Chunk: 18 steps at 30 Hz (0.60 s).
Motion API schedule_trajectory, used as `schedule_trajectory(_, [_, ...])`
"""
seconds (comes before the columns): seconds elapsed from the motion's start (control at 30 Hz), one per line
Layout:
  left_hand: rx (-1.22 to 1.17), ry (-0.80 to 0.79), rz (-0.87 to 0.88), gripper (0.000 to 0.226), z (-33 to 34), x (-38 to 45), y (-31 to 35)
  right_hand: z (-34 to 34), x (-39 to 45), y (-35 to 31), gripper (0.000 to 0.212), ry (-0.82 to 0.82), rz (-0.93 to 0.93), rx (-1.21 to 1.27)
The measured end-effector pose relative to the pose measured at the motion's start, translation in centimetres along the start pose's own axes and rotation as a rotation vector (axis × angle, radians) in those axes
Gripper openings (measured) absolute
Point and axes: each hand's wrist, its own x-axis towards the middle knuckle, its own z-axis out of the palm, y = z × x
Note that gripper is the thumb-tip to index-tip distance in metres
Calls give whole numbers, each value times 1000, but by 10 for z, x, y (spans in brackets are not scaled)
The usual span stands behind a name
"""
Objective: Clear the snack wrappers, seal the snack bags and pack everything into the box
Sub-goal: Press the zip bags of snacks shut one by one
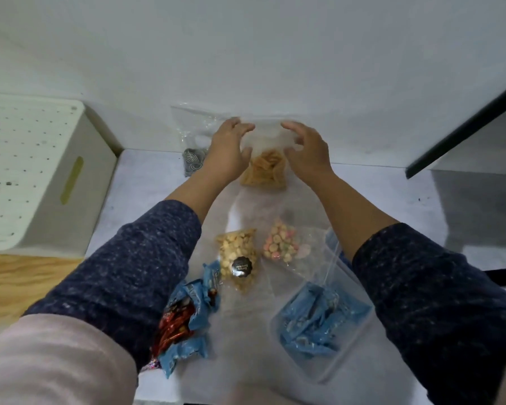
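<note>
- Both hands are at the far end of the table, on the clear chip bag standing against the wall.
- Left hand: fingers lie loosely along the bag's left upper edge, thumb toward the chips. Firm pinch or not: cannot tell, the film is transparent and blurred.
- Right hand: fingers curled, spread like a claw over the bag's top right; appears to touch the film, but an actual grip is not resolvable.
- Likely step: closing the bag mouth. Seal strip not visible.
- Other task items: yellow-snack bag and pink-snack bag lie mid-table between the forearms. Blue wrappers sit near left, by the left sleeve. Clear box near right already holds blue wrappers.
- Risk: bag is tall, floppy, bottom-heavy; if squeezed while unsealed, trapped air or chips could push out the top.
- Risk: uneven pressing leaves the seal part open; chips would spill once it is laid in the box.
- Risk: the left sleeve hangs just over the wrappers; pulling back could sweep them off the near edge.
- Room: wall directly behind the bag, no room to push forward. White bin bounds the left, dark shelf edge overhangs upper right. Bare table right of the bag; the box's open top is reachable from above.
</note>
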Motion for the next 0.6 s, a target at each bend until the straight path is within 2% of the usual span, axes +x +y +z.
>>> schedule_trajectory(0.17, [74,-21,32,64,-7,-8,9,-11,-15,5,61,3,-27,-105])
schedule_trajectory(0.43, [26,-90,394,65,-1,-72,34,-25,-90,5,59,110,35,-149])
schedule_trajectory(0.53, [47,-134,445,73,13,-109,34,-22,-132,13,58,155,77,-190])
schedule_trajectory(0.6, [21,-225,443,78,23,-134,38,-18,-161,23,59,145,118,-201])
